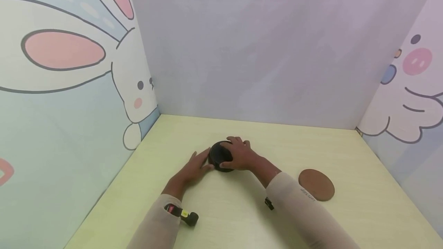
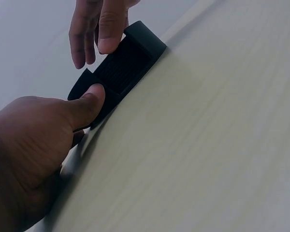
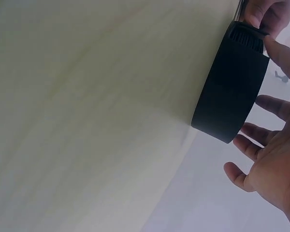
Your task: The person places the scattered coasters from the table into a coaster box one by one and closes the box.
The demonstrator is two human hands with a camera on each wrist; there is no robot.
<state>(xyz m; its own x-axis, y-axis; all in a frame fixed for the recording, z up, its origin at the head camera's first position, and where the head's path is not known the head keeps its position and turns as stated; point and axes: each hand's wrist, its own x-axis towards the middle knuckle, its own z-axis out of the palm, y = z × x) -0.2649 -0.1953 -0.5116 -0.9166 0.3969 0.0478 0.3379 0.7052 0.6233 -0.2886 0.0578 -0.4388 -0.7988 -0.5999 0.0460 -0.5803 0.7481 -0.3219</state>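
A black round holder (image 1: 217, 154) stands on the table, low and hollow, with a notch in its side wall. It looks like a coaster holder; ribbed dark material shows inside the notch in the left wrist view. My left hand (image 1: 195, 169) grips its left side, the thumb pressed on the wall beside the notch. Over the right part of the holder reaches my right hand (image 1: 240, 156), fingers spread and loosely bent. In the right wrist view, this hand's thumb meets the holder's upper edge (image 3: 237, 77), while the other fingertips hover along the rim.
A flat brown round coaster (image 1: 316, 185) lies on the table to the right, beside my right sleeve (image 1: 294, 199). The pale wooden table (image 1: 225, 218) ends at a plain back wall (image 1: 259, 49). Cartoon-printed panels (image 1: 69, 126) flank it. A strap with a small camera (image 1: 183, 214) circles my left wrist.
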